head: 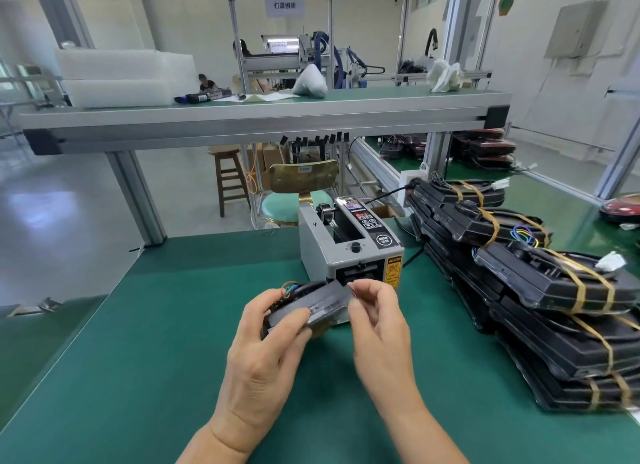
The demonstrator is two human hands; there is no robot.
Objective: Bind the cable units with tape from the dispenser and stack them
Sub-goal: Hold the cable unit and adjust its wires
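Note:
My left hand (266,339) grips a black cable unit (311,302) with coloured wires at its far end, holding it just above the green table in front of the grey tape dispenser (349,245). My right hand (377,321) pinches a strip of translucent tape (360,292) at the unit's right end, close to the dispenser's outlet slot. A stack of black cable units bound with tan tape (540,280) lies along the right side of the table.
The green table mat (166,353) spreads to the left. A metal-framed upper shelf (263,117) spans overhead. A round stool (294,204) and a wooden stool (228,176) stand behind the table. The dispenser's black power cord (414,256) runs to the right.

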